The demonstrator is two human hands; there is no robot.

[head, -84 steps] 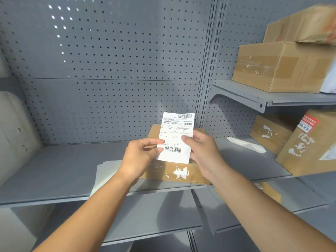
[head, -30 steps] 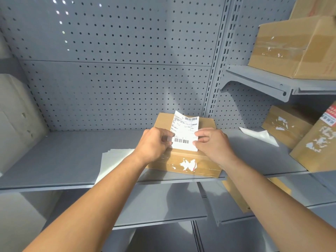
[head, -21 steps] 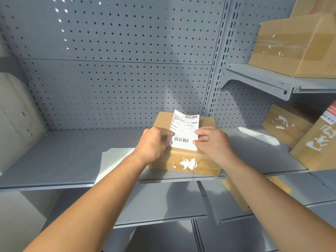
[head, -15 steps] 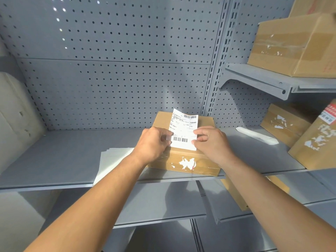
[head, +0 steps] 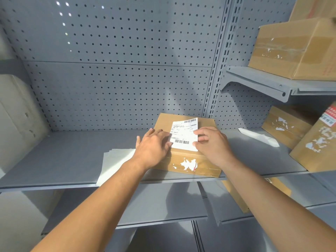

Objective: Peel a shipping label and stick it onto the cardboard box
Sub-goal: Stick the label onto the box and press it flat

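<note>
A flat brown cardboard box (head: 189, 163) with torn white label scraps on its front lies on the grey shelf (head: 60, 157). A white shipping label (head: 184, 134) with barcodes lies flat on the box's top. My left hand (head: 152, 148) rests flat, fingers spread, on the label's left edge and the box top. My right hand (head: 211, 140) presses its fingertips on the label's right edge, with the fingers curled. The lower left of the label is hidden under my left fingers.
A stack of white sheets (head: 116, 160) lies on the shelf left of the box. A crumpled white strip (head: 258, 136) lies to the right. More cardboard boxes (head: 316, 142) stand at the right and on the upper shelf (head: 283, 50). Perforated grey panels form the back.
The label, held tilted up over the box by both hands, now lies flat on its top. My left hand has gone from pinching the label to lying flat with spread fingers.
</note>
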